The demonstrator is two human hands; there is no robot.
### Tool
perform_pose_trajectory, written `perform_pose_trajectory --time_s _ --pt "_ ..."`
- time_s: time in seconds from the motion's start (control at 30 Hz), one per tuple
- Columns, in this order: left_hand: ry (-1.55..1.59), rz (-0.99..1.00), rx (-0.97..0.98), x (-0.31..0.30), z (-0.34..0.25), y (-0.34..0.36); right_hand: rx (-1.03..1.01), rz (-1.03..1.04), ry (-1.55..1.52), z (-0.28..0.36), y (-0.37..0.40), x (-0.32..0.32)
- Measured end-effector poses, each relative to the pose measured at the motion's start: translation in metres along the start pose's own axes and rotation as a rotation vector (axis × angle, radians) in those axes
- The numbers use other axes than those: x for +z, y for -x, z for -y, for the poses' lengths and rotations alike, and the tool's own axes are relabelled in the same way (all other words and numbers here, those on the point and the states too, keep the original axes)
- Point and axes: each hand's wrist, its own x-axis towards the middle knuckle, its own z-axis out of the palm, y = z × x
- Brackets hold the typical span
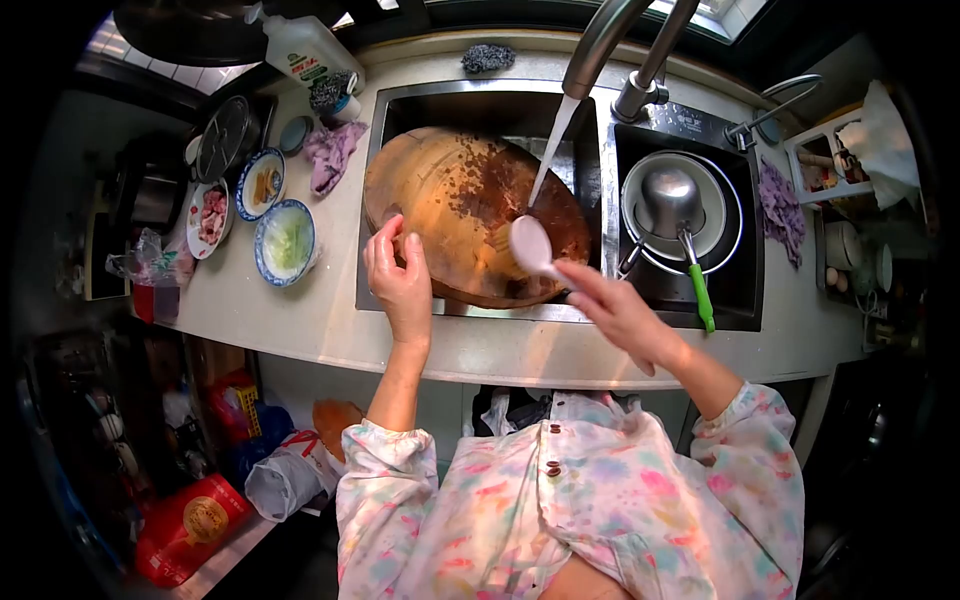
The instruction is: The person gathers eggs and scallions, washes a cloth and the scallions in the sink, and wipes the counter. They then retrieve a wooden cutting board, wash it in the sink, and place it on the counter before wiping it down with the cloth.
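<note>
A round wooden cutting board leans tilted in the left sink basin, its face wet and darkly stained on the right. My left hand is at its near left edge, fingers bent and closed on the rim. In my right hand is a scrub brush with a pale oval head and handle. Its bristles face the lower right part of the board. From the faucet, water runs down onto the board just above the brush.
The right basin holds nested bowls and a metal ladle with a green handle. Left on the counter are a bowl of sliced greens, a plate of meat, a purple cloth and a detergent bottle.
</note>
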Motion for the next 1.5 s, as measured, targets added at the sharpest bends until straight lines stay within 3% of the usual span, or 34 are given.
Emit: perform_pose_trajectory --time_s 0.1,0.17,0.27,0.37,0.47,0.57,0.63,0.73,0.83,0.93,0.97,1.1,1.23,1.37,1.47,1.5 --pt "0.181 -0.056 -0.120 0.009 -0.009 0.006 -0.235 0.098 0.333 0.011 -0.017 0.039" --pt "0.247 -0.079 -0.151 0.013 -0.007 0.009 -0.237 0.106 0.625 0.016 -0.024 0.044" --pt "0.238 -0.072 -0.126 0.012 -0.002 0.014 -0.185 0.305 0.857 0.005 0.007 0.000" --pt "0.044 -0.034 0.061 0.012 0.004 0.014 -0.089 0.365 0.926 -0.013 0.017 -0.029" --pt "0.098 -0.024 0.041 0.013 0.005 0.014 -0.193 0.336 0.819 -0.001 -0.006 -0.005" --pt "0.423 -0.017 -0.191 0.015 0.006 0.014 -0.400 0.247 0.759 0.015 -0.034 0.032" --pt "0.526 -0.039 -0.256 0.013 0.005 0.013 -0.374 0.233 0.743 0.016 -0.049 0.050" --pt "0.563 -0.059 -0.269 0.009 0.009 0.018 -0.288 0.262 0.741 -0.005 -0.028 0.021" --pt "0.455 -0.047 -0.200 0.008 0.015 0.029 -0.088 0.379 0.823 -0.028 0.005 -0.016" --pt "0.347 -0.044 -0.153 0.014 0.021 0.033 -0.114 0.382 0.849 -0.006 -0.010 0.006" --pt "0.308 -0.048 -0.142 0.016 0.020 0.032 -0.236 0.292 0.829 -0.015 -0.019 0.022" --pt "0.353 -0.091 -0.153 0.016 0.014 0.034 -0.374 0.153 0.759 0.000 -0.050 0.059" --pt "0.348 -0.041 -0.185 0.011 0.012 0.049 -0.151 0.345 0.845 -0.021 -0.007 0.013" --pt "0.076 0.019 0.038 0.007 0.008 0.054 -0.209 0.300 0.876 -0.027 -0.005 0.014" --pt "0.201 0.002 -0.102 0.010 0.009 0.050 -0.399 0.159 0.801 -0.020 -0.031 0.047" --pt "0.250 0.002 -0.164 0.010 0.009 0.052 -0.337 0.159 0.785 -0.006 -0.038 0.056"
